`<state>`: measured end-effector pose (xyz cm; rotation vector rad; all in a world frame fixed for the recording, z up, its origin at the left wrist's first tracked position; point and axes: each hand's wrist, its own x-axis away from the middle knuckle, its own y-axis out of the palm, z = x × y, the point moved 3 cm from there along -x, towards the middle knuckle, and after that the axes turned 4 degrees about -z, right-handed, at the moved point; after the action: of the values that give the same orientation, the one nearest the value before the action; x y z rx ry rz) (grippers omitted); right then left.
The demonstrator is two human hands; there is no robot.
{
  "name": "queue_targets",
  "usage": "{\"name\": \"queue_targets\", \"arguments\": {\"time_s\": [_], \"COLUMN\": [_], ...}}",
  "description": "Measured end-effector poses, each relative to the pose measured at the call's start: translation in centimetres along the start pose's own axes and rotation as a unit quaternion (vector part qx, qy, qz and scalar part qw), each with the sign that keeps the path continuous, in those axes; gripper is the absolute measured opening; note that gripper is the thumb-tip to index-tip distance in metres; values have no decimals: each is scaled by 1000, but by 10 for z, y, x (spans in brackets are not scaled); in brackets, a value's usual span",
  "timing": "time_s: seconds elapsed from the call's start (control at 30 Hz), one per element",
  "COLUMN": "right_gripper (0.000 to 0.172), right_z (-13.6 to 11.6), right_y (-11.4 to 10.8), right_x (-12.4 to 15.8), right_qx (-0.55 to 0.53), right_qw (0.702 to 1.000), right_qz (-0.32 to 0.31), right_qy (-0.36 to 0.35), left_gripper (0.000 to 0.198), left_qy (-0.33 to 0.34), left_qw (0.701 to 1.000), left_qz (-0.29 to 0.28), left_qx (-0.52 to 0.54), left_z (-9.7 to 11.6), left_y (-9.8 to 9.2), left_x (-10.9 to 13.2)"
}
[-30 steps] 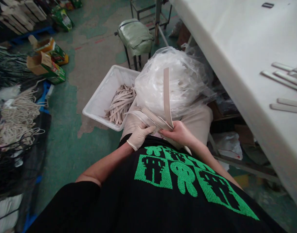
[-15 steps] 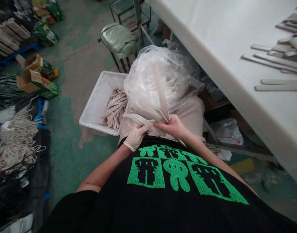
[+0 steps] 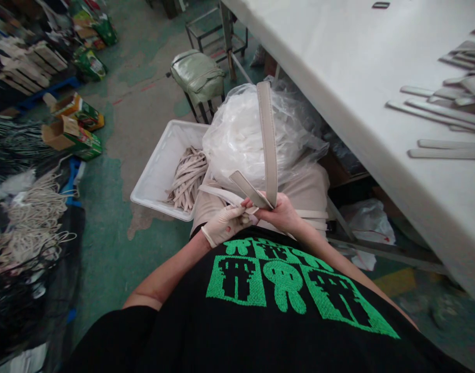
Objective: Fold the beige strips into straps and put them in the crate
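My right hand (image 3: 279, 211), bare, is closed around a beige stitched strap (image 3: 267, 140) that rises from it and stands upright in front of the plastic bag. A shorter strap end (image 3: 247, 187) slants up to the left from the same grip. My gloved left hand (image 3: 226, 224) meets it over my lap, fingers pinched on a pale strip (image 3: 221, 194) beside the right fingertips. Exactly how the ends overlap between the fingers is hidden. A clear plastic bag (image 3: 233, 134) full of white material rests just beyond my hands.
To the left, a white plastic bin (image 3: 152, 171) holds a heap of beige strips (image 3: 188, 173). A white table (image 3: 338, 67) runs along the right, with several straps (image 3: 447, 106) on it. Behind the bin stands a padded stool (image 3: 198, 75). Bundled cords (image 3: 31, 212) lie at far left.
The long strap in my right hand has turned upright, showing its stitched face, and a shorter end now angles left. My left hand has moved closer to the right fingertips. The view has shifted slightly.
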<state>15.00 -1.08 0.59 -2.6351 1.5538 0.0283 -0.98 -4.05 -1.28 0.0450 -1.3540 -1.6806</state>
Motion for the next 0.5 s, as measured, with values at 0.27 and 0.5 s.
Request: {"name": "queue_targets", "arguments": {"time_s": [0.27, 0.5], "right_gripper": [28, 37], "right_z": [-9, -33], "right_y": [-18, -33], "right_x": [11, 32], "right_qx": [-75, -155], "right_qw": [993, 986], "right_qz": [77, 20], "right_qy": [52, 51], "left_gripper": [41, 32], "left_qy": [-9, 287], "left_qw": [991, 883], "left_qz": [47, 295], "left_qx": [127, 226], "left_z": [19, 115], "left_y": [-41, -114], "left_x": [-20, -26]}}
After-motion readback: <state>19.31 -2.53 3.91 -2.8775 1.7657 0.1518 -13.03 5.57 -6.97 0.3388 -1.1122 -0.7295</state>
